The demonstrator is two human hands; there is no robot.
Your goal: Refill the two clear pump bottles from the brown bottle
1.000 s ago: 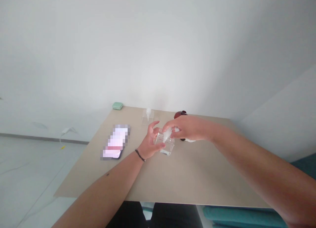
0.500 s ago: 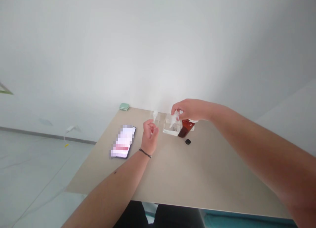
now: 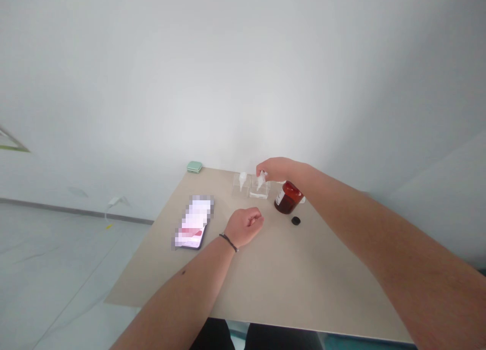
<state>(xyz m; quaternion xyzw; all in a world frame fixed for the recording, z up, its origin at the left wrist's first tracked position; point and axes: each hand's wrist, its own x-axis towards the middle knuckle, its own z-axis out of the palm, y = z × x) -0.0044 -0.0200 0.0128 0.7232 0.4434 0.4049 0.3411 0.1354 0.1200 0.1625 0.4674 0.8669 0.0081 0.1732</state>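
Observation:
My right hand (image 3: 274, 168) reaches to the far edge of the table and pinches a white cone-shaped piece at the top of a clear square container (image 3: 260, 188). A second clear container (image 3: 240, 184) with a similar white cone stands just left of it. My left hand (image 3: 245, 225) rests on the table in a loose fist with nothing visible in it. It lies beside a phone (image 3: 192, 222).
A dark red jar (image 3: 287, 197) stands right of the containers, with a small black cap (image 3: 295, 220) on the beige table (image 3: 288, 279) near it. A green case (image 3: 194, 166) sits at the far left corner. A white wall runs behind the table.
My right hand carried the clear container from the table's middle to the far edge beside the other one. My left hand let go of it, dropped to the table and curled shut.

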